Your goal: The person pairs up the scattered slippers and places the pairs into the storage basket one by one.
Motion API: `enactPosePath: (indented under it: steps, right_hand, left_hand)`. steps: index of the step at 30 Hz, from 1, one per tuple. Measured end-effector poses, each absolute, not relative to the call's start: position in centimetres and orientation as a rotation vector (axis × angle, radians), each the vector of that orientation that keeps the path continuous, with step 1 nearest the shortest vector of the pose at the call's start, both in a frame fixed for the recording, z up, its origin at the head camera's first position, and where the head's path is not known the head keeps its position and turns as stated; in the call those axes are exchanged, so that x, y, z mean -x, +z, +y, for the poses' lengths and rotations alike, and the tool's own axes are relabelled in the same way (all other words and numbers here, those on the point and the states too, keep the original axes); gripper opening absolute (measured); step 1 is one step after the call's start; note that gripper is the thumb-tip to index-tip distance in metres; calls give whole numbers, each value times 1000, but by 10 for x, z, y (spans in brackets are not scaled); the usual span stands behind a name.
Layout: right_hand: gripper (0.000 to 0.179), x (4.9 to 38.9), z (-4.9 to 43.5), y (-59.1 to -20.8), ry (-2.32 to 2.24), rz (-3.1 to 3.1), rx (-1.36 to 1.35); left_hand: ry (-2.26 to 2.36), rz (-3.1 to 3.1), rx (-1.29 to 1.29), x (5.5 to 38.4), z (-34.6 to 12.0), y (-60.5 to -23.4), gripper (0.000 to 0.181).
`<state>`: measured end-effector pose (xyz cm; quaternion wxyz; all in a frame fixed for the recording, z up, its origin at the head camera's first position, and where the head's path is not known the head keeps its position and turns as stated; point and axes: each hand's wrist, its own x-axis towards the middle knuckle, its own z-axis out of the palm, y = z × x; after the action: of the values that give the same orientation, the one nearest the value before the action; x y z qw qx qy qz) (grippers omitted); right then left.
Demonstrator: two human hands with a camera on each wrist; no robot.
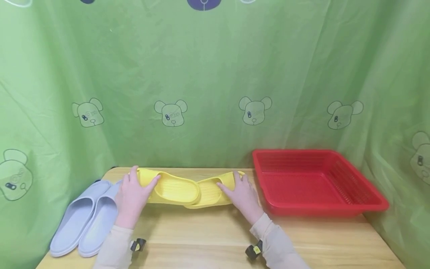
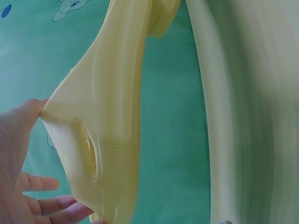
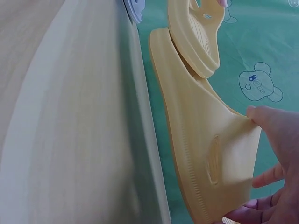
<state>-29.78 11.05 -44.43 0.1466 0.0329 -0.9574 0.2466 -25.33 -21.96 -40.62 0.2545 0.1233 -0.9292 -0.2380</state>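
Note:
Two yellow slippers are held up over the table, toes outward, heels overlapping in the middle. My left hand (image 1: 132, 196) grips the left yellow slipper (image 1: 179, 188) by its toe end, thumb at the strap's edge. At the other side my right hand (image 1: 245, 196) grips the right yellow slipper (image 1: 209, 190) the same way. The left slipper's heel lies over the right one's. In the left wrist view, fingers (image 2: 65, 205) reach round the toe of the slipper (image 2: 107, 107). The right wrist view shows the thumb (image 3: 261, 114) on the upper edge of its slipper (image 3: 205, 140).
A pair of pale blue slippers (image 1: 72, 224) stands at the table's left side, close to my left forearm. On the right sits a red plastic basket (image 1: 322, 209). Green curtain (image 1: 215, 74) with bear drawings surrounds the wooden table (image 1: 195, 231).

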Motion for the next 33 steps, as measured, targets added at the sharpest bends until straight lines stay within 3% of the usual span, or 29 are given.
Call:
enactPosePath:
  steps: [33]
  right_hand:
    - [99,302,95,-432,848,-2745,45]
  left_hand:
    - [-706,-2520,-415,267,-193,-392,100]
